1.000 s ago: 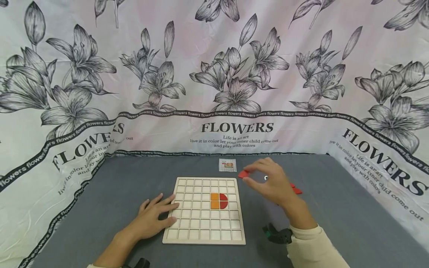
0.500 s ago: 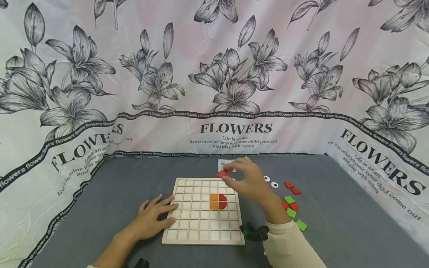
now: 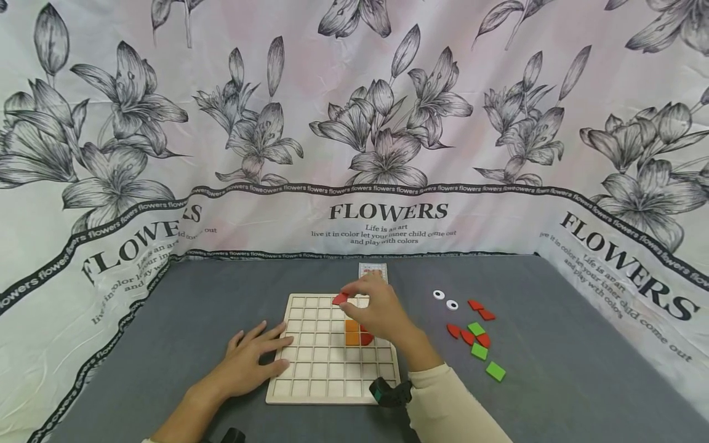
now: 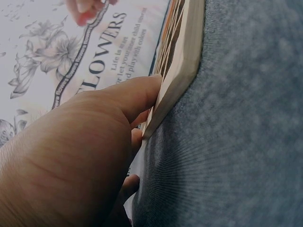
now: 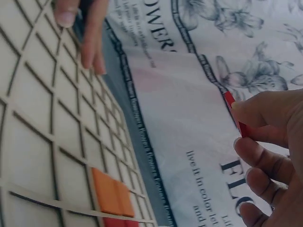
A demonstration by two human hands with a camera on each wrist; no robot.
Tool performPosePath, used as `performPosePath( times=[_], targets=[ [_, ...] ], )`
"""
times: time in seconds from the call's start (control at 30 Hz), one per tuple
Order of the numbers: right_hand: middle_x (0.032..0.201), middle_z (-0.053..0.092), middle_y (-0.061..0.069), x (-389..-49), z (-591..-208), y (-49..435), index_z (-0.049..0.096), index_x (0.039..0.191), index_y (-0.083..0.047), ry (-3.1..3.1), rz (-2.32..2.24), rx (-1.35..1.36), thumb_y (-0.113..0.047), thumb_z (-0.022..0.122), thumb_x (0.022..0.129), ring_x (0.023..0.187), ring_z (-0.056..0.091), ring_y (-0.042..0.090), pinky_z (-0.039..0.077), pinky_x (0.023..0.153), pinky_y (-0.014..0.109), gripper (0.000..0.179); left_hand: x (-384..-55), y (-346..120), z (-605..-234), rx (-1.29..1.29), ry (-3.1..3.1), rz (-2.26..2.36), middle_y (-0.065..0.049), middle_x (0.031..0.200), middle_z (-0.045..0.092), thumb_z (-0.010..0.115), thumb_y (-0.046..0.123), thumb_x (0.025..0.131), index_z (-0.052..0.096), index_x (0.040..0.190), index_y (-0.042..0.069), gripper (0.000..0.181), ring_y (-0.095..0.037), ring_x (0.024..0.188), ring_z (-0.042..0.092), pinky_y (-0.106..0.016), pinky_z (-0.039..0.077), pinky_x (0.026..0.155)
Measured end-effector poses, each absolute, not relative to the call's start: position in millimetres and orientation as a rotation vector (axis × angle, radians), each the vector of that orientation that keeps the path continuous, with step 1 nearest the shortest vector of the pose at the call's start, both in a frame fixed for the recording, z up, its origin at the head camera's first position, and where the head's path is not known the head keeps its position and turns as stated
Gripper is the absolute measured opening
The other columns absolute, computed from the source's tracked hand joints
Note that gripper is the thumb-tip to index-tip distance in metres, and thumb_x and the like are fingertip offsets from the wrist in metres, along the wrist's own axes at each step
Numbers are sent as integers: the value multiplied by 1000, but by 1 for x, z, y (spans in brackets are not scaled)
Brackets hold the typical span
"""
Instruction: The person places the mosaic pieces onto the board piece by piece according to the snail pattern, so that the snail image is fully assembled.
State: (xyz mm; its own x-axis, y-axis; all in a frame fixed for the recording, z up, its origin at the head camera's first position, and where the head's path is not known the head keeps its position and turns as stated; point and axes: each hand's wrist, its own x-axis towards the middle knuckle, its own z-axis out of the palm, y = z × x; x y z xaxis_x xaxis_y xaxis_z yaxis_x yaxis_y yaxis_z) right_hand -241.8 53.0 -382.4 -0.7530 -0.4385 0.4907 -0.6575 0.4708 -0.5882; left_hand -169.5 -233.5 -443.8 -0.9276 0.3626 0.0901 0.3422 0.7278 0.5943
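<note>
My right hand (image 3: 376, 307) pinches a small flat red tile (image 3: 340, 299) between thumb and fingers, above the far rows of a pale wooden grid board (image 3: 304, 389). In the right wrist view that red tile (image 5: 235, 113) shows edge-on at the fingertips. Two orange square tiles (image 3: 352, 333) sit in the grid, with red rounded tiles (image 3: 366, 338) beside them, partly covered by the right hand. My left hand (image 3: 252, 363) rests at the board's left edge, fingers spread and straight. In the left wrist view its thumb touches the board's wooden edge (image 4: 182, 71).
Right of the board lie two white ring-like discs (image 3: 445, 299), several red tiles (image 3: 468, 336) and three green tiles (image 3: 479, 351). A printed picture card (image 3: 372, 268) lies behind the board, partly hidden by the right hand. A flower-printed curtain (image 3: 388, 227) borders the grey table (image 3: 554, 369).
My right hand has carried the red tile leftward from beside the board to over its far rows, uncovering the loose tiles on the right. The left hand stays at the board's edge.
</note>
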Motion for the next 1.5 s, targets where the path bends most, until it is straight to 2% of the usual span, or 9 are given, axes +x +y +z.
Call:
performPosePath(
  times=[0.1, 0.2, 0.47, 0.73, 0.87, 1.0, 1.5],
  targets=[
    [94, 63, -3, -243, -390, 48, 73, 104, -5, -2499, 1139, 939, -12, 76, 85, 93, 57, 24, 41, 97, 44, 20, -170, -234, -444, 588, 2894, 976, -4, 153, 35, 62, 47, 92, 59, 137, 18, 54, -41, 141, 17, -68, -2, 103],
    [95, 64, -3, -245, -398, 47, 73, 105, -5, -2570, 1113, 915, -13, 75, 85, 93, 55, 24, 46, 78, 40, 21, -171, -235, -444, 592, 2893, 972, -4, 153, 34, 62, 47, 92, 58, 137, 18, 54, -41, 141, 16, -68, -2, 104],
    [98, 64, -1, -248, -418, 43, 73, 107, -4, -2691, 1033, 930, -15, 75, 85, 95, 52, 24, 47, 76, 39, 24, -172, -235, -447, 586, 2900, 958, -3, 153, 34, 62, 48, 92, 59, 137, 19, 53, -40, 141, 16, -67, -2, 104],
    [88, 64, -3, -249, -433, 40, 75, 101, -7, -2689, 872, 907, -15, 77, 83, 89, 52, 22, 44, 73, 40, 20, -172, -234, -447, 594, 2910, 956, -2, 153, 34, 62, 48, 92, 59, 137, 19, 53, -39, 142, 16, -67, -2, 105],
    [90, 64, -3, -251, -439, 39, 75, 103, -7, -2696, 839, 909, -16, 77, 82, 88, 52, 22, 44, 72, 40, 22, -172, -234, -448, 602, 2907, 968, -3, 153, 34, 62, 47, 92, 59, 137, 19, 53, -40, 141, 16, -67, -3, 104],
    [94, 64, -1, -252, -440, 38, 74, 107, -7, -2694, 826, 925, -16, 75, 84, 90, 52, 22, 44, 75, 40, 25, -171, -235, -447, 601, 2905, 983, -3, 153, 35, 62, 46, 92, 59, 136, 18, 53, -40, 141, 17, -68, -3, 104],
    [98, 64, 1, -251, -440, 39, 74, 106, -6, -2660, 891, 978, -9, 72, 85, 89, 51, 21, 45, 71, 34, 22, -170, -234, -445, 589, 2901, 979, -4, 153, 34, 63, 44, 92, 59, 137, 17, 52, -40, 141, 16, -67, -3, 104]
  ],
)
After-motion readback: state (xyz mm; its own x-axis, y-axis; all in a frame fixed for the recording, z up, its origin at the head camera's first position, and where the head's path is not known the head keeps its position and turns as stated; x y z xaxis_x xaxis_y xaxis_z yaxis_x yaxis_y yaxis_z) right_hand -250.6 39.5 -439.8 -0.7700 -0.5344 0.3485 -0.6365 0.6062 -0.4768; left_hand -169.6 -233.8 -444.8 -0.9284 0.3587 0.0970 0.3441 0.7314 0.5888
